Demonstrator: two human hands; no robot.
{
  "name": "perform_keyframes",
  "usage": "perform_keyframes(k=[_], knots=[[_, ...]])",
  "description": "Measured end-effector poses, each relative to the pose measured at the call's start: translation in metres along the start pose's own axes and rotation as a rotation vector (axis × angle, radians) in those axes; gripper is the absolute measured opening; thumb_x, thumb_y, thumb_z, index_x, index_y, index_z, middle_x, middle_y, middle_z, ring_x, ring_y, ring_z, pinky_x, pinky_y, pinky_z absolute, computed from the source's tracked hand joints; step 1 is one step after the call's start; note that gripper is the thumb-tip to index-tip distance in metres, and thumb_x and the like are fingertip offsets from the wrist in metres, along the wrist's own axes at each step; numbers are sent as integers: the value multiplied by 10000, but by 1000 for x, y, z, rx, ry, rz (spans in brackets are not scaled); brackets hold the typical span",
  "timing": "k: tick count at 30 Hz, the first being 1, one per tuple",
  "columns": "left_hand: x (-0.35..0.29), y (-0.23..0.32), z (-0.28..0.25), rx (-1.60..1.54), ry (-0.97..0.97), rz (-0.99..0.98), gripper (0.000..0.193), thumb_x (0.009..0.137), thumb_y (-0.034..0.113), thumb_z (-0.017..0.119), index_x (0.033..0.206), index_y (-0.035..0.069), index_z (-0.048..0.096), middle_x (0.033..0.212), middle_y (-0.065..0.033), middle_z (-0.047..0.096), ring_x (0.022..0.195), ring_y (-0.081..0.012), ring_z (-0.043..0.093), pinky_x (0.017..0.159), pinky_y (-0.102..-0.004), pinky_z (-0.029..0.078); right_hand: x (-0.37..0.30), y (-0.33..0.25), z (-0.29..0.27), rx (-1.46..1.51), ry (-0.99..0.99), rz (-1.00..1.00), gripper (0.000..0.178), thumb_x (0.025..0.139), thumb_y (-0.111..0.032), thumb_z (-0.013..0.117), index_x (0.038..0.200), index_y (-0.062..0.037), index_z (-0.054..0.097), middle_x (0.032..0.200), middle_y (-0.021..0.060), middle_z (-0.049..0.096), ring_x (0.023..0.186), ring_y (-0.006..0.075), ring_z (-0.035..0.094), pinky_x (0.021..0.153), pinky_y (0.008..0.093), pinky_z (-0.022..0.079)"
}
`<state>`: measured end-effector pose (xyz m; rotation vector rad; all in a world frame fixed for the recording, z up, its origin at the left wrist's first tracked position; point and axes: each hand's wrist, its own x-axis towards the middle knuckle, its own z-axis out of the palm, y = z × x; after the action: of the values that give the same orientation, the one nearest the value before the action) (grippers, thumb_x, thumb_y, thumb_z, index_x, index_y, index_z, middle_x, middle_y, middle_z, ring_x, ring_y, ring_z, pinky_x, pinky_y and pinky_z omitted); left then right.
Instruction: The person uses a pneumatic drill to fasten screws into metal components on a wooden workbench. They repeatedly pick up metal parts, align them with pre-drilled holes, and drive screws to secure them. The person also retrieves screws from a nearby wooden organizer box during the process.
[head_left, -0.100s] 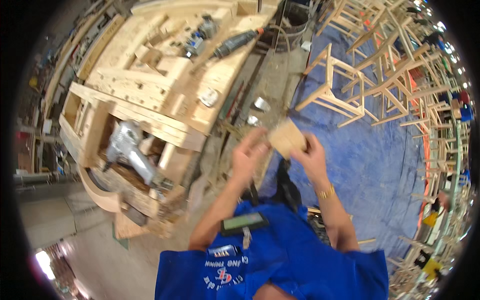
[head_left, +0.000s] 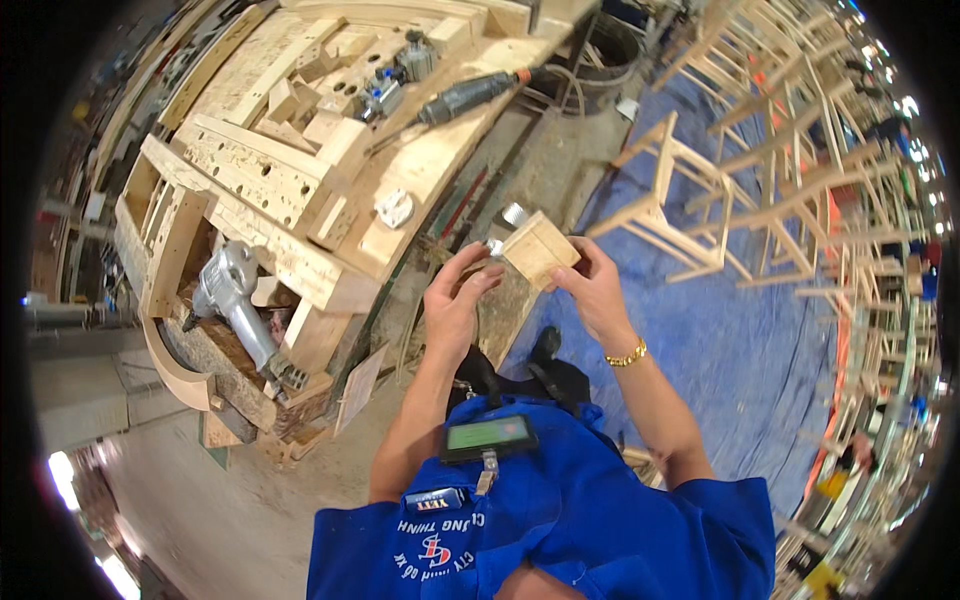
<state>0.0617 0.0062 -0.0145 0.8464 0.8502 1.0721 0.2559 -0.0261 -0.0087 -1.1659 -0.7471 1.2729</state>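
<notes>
In front of my body, a small pale wooden block (head_left: 535,245) is tilted so its broad face and a side edge show. My right hand (head_left: 597,293), with a gold bracelet at the wrist, pinches its right corner between thumb and fingers. Just left of the block, my left hand (head_left: 458,300) has its fingers curved and apart, with nothing in them. A small gap seems to lie between those fingertips and the wood.
To the left stands a wooden workbench (head_left: 395,240) bearing a grey power tool (head_left: 470,97). A silver pneumatic nail gun (head_left: 238,305) rests in its near recess. Several unfinished wooden chair frames (head_left: 665,200) stand right, on a blue floor sheet (head_left: 690,350). A dark bucket (head_left: 608,60) is beyond the bench.
The block has shifted slightly up and left and turned, showing more of its side. My right hand moved left with it, while my left hand drew a little left of it.
</notes>
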Motion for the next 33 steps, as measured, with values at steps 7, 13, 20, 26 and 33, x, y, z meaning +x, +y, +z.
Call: perform_keyframes(k=[7,13,20,26,33], knots=[[81,23,71,109,116,156,329,928,51,495,1242,-43,526,1205,-141,562,1025,-226,609,906,-355,491,138,-67,-23,281,-288,341,351,925,-272,577,1144,-2,537,1011,109,646,837,184,646,633,298,507],[202,35,69,157,198,354,309,923,53,510,1220,-21,547,1171,-96,571,1020,-198,603,885,-318,480,260,-73,3,453,-298,575,367,899,-241,619,1158,1,523,1007,105,648,819,202,645,652,306,506],[314,84,44,427,553,235,337,857,40,568,1189,-16,563,1138,-144,578,993,-208,608,845,-330,498,399,-106,86,-907,-308,-302,569,722,-245,781,1135,35,507,981,148,631,803,255,618,720,338,503],[366,127,28,1300,825,392,546,736,77,735,1242,42,534,1223,-185,505,1144,-357,470,973,-411,402,468,-90,113,-1067,-482,-475,570,674,-344,798,1009,9,502,945,199,591,829,385,603,698,449,488],[407,117,76,1199,737,112,638,743,79,732,1309,53,438,1064,-184,533,914,-332,576,752,-403,495,510,-94,97,-1097,-714,-505,538,690,-269,792,1074,-16,513,1004,175,591,859,354,601,750,437,482]])
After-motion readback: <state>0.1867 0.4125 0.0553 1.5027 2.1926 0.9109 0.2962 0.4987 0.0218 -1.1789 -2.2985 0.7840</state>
